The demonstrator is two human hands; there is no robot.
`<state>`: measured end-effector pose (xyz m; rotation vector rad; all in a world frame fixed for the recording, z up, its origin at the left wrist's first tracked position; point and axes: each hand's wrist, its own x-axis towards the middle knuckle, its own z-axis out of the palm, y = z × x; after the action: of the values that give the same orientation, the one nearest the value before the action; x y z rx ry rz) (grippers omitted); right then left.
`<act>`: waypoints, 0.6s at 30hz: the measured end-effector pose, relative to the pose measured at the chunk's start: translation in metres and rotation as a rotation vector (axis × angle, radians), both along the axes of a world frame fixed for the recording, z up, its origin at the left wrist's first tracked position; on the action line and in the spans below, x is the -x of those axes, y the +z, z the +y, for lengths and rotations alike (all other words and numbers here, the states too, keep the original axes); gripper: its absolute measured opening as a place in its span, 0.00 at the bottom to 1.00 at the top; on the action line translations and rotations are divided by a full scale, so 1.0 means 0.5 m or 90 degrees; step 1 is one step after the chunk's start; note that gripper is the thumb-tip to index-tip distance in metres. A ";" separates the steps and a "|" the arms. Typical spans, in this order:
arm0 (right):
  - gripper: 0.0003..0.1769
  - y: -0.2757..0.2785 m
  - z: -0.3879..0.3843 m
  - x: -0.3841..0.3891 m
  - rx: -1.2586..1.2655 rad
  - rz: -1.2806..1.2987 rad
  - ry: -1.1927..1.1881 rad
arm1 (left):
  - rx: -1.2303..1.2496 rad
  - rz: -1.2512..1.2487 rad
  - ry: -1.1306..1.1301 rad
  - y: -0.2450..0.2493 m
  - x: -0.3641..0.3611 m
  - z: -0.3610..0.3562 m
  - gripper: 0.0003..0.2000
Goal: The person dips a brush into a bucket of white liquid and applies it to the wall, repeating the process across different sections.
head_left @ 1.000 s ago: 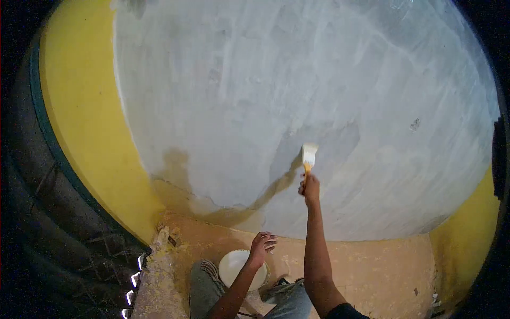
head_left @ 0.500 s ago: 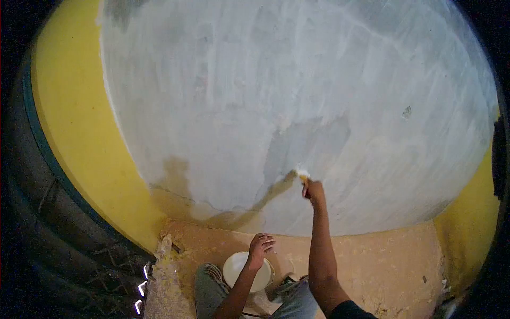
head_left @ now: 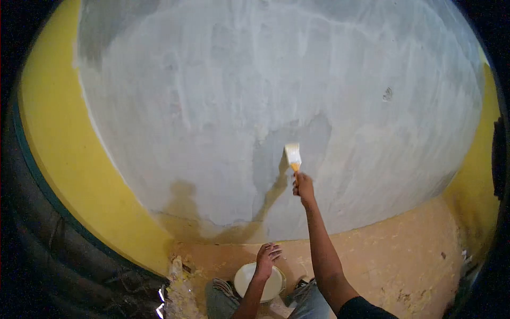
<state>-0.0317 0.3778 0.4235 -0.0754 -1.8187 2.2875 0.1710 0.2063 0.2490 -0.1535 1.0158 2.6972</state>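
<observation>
A wide paintbrush (head_left: 292,154) with pale bristles and an orange-yellow handle is gripped in my right hand (head_left: 303,188). Its bristles point up against a darker grey patch (head_left: 316,139) of the whitish-grey wall (head_left: 212,133). Below, my left hand (head_left: 268,257) hovers by the upper rim of a round bucket (head_left: 274,288) of whitish liquid; its fingers are slightly curled and apart, with nothing seen in them. The bucket stands between my knees, partly hidden by my left forearm.
Yellow wall (head_left: 58,117) borders the grey area at left and right. The tan floor (head_left: 382,255) carries scraps and flakes, thickest near the left corner. A dark, folded surface (head_left: 58,239) lies at the lower left. Shadows fall on the lower wall.
My right hand has raised the brush higher on the wall, and its bristles now show fully. The view has shifted, and the bucket and left hand appear slightly lower and further right.
</observation>
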 end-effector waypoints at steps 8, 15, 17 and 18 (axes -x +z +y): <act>0.18 -0.325 0.046 -0.018 0.034 -0.183 -0.004 | 0.026 -0.079 -0.018 -0.031 0.027 0.004 0.12; 0.20 -0.325 0.127 -0.070 0.007 -0.236 -0.059 | 0.049 -0.066 -0.031 -0.030 0.030 0.052 0.11; 0.22 -0.302 0.161 -0.076 0.015 -0.278 -0.098 | 0.031 -0.037 -0.053 -0.022 0.014 0.066 0.12; 0.22 -0.299 0.181 -0.061 0.014 -0.279 -0.100 | 0.030 -0.038 -0.055 -0.034 0.014 0.073 0.12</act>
<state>-0.0009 0.4684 0.2742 -0.7491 -1.8939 2.3086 0.1639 0.2427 0.2322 -0.1936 1.0436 2.5774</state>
